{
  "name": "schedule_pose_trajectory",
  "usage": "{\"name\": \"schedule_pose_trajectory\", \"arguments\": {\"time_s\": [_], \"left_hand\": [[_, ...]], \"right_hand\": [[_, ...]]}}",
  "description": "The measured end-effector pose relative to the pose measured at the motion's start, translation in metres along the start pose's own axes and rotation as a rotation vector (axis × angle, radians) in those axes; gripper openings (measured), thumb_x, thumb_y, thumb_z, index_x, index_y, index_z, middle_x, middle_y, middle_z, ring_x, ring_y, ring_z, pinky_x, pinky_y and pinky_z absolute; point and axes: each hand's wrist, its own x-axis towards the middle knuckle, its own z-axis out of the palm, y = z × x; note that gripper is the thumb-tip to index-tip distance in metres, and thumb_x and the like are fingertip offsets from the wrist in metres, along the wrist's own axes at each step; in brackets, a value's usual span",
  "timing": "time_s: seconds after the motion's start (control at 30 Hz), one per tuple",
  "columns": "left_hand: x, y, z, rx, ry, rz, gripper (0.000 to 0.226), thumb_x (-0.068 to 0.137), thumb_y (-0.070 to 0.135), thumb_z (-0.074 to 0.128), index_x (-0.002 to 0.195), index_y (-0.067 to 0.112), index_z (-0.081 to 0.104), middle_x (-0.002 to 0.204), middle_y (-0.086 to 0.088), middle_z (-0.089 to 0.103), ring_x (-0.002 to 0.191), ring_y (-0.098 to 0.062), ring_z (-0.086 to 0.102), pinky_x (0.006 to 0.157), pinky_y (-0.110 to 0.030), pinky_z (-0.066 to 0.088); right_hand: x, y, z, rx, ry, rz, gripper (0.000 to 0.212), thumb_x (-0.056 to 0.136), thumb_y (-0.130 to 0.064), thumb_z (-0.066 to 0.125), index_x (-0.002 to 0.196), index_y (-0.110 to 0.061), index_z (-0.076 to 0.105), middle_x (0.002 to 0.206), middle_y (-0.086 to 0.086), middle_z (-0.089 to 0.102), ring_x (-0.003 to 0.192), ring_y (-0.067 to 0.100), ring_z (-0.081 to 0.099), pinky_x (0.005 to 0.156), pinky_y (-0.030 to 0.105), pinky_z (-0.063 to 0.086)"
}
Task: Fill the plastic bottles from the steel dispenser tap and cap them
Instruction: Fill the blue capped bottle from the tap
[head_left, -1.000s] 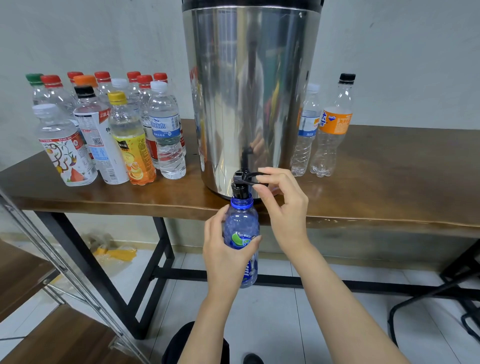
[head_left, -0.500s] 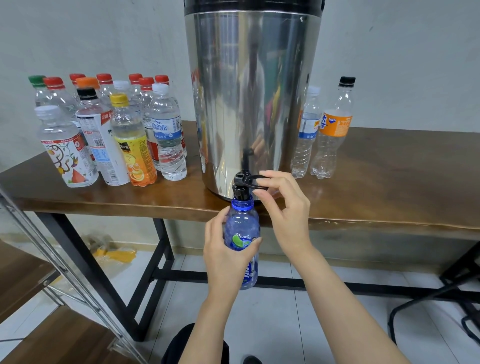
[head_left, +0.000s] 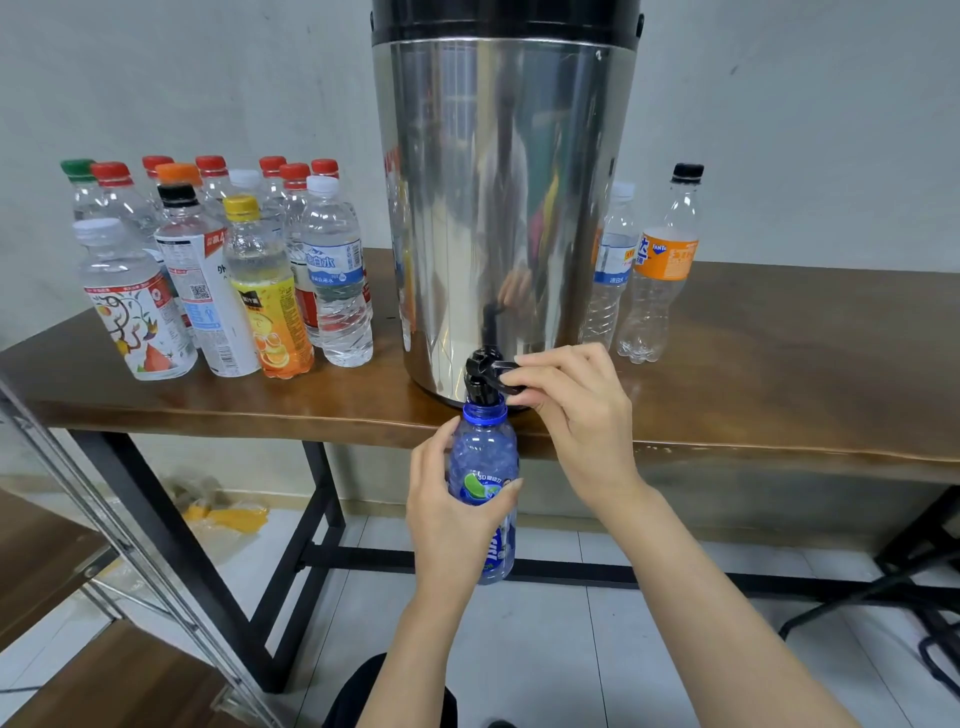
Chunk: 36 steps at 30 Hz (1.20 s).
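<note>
Blue bottle (head_left: 480, 457): uncapped, upright, held off the table edge, mouth right under the tap (head_left: 480, 376) at the dispenser (head_left: 504, 208) base. Neck at 6 o'clock of the spout, touching or nearly so; can't tell which.

Left hand (head_left: 447, 530): wrapped round the bottle's mid-body at the label, thumb on the near face, fingers curled behind. Its bulk sits at 7 o'clock of the bottle.

Right hand (head_left: 582, 415): at 4 o'clock of the tap, thumb and forefinger pinching the black lever (head_left: 498, 366); the other fingers are loosely bent.

Handling, judged: thin plastic wall, soft, will dent if squeezed; light empty, gaining weight as it fills. With no table under it, the left hand carries all the load. Mid-body grip looks right: firm but not crushing, neck clear. Splashes may make it slippery. Fill level unreadable through the blue tint.

Capped bottles (head_left: 332, 270) stand on the table (head_left: 779, 364) at 9 o'clock of the dispenser; two more (head_left: 660, 270) at 3 o'clock.
</note>
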Motion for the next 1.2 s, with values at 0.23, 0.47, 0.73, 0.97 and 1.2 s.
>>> {"name": "schedule_pose_trajectory", "arguments": {"time_s": [0.23, 0.47, 0.73, 0.97, 1.2], "left_hand": [[0.001, -0.003, 0.0, 0.0, 0.002, -0.004, 0.081, 0.064, 0.017, 0.092, 0.129, 0.036, 0.049, 0.123, 0.013, 0.054, 0.113, 0.004, 0.054, 0.088, -0.01, 0.048], [0.001, -0.003, 0.001, -0.029, 0.01, -0.002, 0.081, 0.063, 0.014, 0.092, 0.131, 0.033, 0.052, 0.124, 0.016, 0.054, 0.115, -0.001, 0.056, 0.093, -0.028, 0.054], [0.001, -0.003, -0.001, -0.053, -0.001, -0.006, 0.079, 0.062, 0.012, 0.092, 0.129, 0.03, 0.054, 0.123, 0.014, 0.055, 0.114, 0.001, 0.056, 0.092, -0.024, 0.053], [-0.003, -0.002, 0.002, -0.042, 0.012, -0.016, 0.077, 0.063, 0.016, 0.093, 0.126, 0.034, 0.054, 0.121, 0.017, 0.055, 0.111, 0.003, 0.057, 0.09, -0.025, 0.054], [-0.016, -0.006, 0.005, -0.027, -0.013, -0.073, 0.079, 0.062, 0.018, 0.093, 0.118, 0.052, 0.049, 0.118, 0.026, 0.053, 0.108, 0.001, 0.06, 0.09, -0.035, 0.057]], "right_hand": [[0.026, -0.002, -0.002, -0.068, -0.028, -0.183, 0.018, 0.091, -0.017, 0.062, 0.091, -0.006, 0.076, 0.089, 0.0, 0.071, 0.09, 0.016, 0.048, 0.072, 0.021, 0.05], [0.064, -0.012, 0.021, -0.044, -0.119, -0.09, 0.022, 0.091, -0.024, 0.057, 0.088, -0.012, 0.076, 0.082, -0.002, 0.066, 0.087, 0.013, 0.044, 0.074, 0.018, 0.039], [0.049, -0.004, 0.0, 0.252, -0.087, 0.323, 0.022, 0.084, -0.023, 0.075, 0.106, -0.023, 0.074, 0.087, -0.031, 0.061, 0.086, 0.01, 0.051, 0.075, 0.023, 0.046], [0.006, 0.067, -0.031, -0.139, -0.593, 0.71, 0.051, 0.082, -0.034, 0.079, 0.128, -0.019, 0.061, 0.124, 0.003, 0.059, 0.101, 0.016, 0.054, 0.088, 0.028, 0.043], [-0.004, 0.071, -0.032, -0.376, -0.939, 0.586, 0.053, 0.095, -0.042, 0.062, 0.144, -0.029, 0.046, 0.139, -0.002, 0.047, 0.124, 0.022, 0.036, 0.092, 0.036, 0.041]]}}
